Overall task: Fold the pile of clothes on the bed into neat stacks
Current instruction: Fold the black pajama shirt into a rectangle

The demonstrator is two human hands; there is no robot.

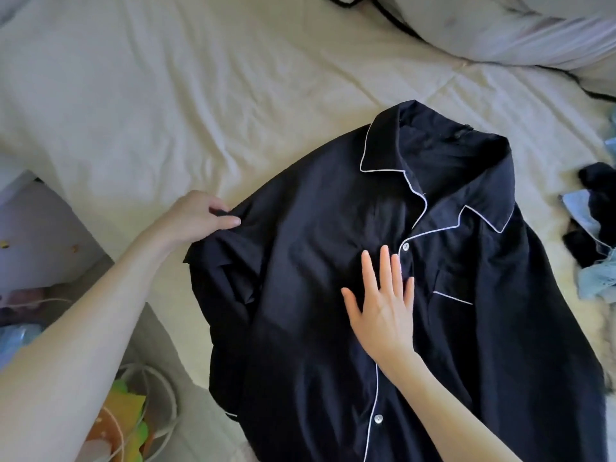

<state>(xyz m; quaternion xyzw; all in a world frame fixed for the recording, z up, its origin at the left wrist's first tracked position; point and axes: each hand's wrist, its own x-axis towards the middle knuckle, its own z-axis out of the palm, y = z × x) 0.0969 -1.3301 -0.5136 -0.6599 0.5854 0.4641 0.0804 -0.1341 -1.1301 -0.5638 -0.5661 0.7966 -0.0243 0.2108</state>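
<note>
A dark navy pyjama shirt (300, 255) with white piping and white buttons lies front up on the cream bed sheet (140, 95), collar toward the far side. My left hand (196, 216) pinches the cloth at the shirt's left shoulder edge, where the sleeve is bunched. My right hand (383, 301) lies flat with straight fingers on the shirt's chest, just left of the button placket. A small chest pocket with a white trim line sits to the right of my right hand.
A heap of dark and light blue clothes (593, 235) lies at the bed's right edge. Pillows (500, 25) with black piping fill the far right corner. Off the bed's left side are a white cable (160, 388), colourful items and a pale box (40, 235).
</note>
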